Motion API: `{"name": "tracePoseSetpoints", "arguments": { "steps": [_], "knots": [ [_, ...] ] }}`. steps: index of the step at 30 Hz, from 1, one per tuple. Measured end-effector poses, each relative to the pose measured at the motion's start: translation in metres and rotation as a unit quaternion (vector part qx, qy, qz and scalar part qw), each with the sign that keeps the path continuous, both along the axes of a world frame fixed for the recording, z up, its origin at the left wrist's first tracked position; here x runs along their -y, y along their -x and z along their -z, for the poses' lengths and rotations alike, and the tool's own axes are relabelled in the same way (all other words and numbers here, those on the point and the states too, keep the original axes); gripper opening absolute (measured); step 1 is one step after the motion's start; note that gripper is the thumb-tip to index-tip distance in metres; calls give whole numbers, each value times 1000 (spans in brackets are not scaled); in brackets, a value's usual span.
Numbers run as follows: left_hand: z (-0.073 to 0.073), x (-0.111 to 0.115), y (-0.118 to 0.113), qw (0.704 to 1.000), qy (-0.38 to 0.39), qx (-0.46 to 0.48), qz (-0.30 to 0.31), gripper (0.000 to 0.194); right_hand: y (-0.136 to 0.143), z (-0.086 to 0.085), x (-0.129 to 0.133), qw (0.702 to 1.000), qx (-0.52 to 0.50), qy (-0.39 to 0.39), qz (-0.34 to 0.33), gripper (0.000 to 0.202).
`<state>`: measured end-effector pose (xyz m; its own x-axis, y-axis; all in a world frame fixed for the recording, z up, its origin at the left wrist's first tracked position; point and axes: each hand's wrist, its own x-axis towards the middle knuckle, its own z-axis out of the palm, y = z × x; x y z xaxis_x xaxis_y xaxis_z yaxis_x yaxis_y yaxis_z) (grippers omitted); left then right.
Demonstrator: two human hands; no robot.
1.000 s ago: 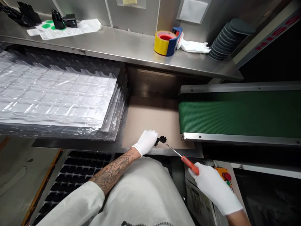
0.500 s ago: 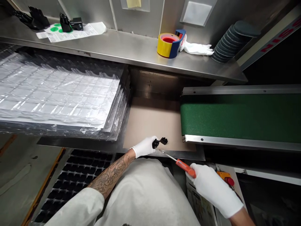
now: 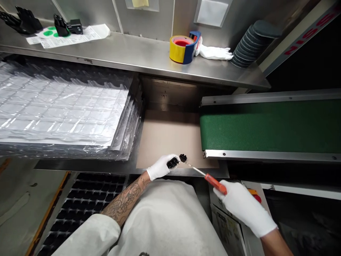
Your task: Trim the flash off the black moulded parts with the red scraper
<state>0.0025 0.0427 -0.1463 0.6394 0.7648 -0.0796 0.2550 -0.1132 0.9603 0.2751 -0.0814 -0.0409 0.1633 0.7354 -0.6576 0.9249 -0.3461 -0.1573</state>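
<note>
White-gloved, my left hand (image 3: 161, 167) grips a small black plastic part (image 3: 173, 163) above the front edge of the tan board. A second small black piece (image 3: 183, 158) sits just beyond the fingertips; whether it joins the held part I cannot tell. In my right hand (image 3: 243, 204), also gloved, is a thin-shafted tool with an orange handle (image 3: 215, 183). Its shaft points left and its tip is close to the black pieces. The exact shape of the tip is too small to make out.
Left, clear plastic trays (image 3: 61, 110) are stacked. A green conveyor belt (image 3: 266, 124) runs off to the right. On the steel shelf (image 3: 128, 49) are a tape roll (image 3: 177, 49), a white glove (image 3: 215, 52), dark discs (image 3: 253, 44) and black parts (image 3: 60, 25). A tray of black parts (image 3: 82, 202) lies lower left.
The black part in my left hand has turned to show a broader face. My right hand and the tool have shifted slightly right and up. The whole view has moved a little.
</note>
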Motion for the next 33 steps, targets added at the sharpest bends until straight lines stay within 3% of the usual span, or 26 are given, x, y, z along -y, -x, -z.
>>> {"name": "tracePoseSetpoints", "arguments": {
  "steps": [5,10,14,18,21,24,33],
  "knots": [
    [-5,2,3,998,46,50,17,31,-1,-3,-1,999,-22,-9,-21,28],
    [1,4,10,984,147,101,20,45,-1,-3,-3,999,-29,-21,-26,29],
    [9,8,10,960,197,195,-46,48,0,2,-1,998,-50,-17,-21,28],
    [17,19,2,896,276,321,-134,46,8,18,3,995,-97,-26,-8,30],
    [20,27,-6,824,361,412,-148,46,14,28,5,991,-132,-22,23,32],
    [23,30,-11,773,419,449,-161,46,16,35,5,987,-153,-20,40,33],
    [23,24,-15,701,485,476,-217,33,26,65,12,980,-191,-28,56,32]
  ]
}}
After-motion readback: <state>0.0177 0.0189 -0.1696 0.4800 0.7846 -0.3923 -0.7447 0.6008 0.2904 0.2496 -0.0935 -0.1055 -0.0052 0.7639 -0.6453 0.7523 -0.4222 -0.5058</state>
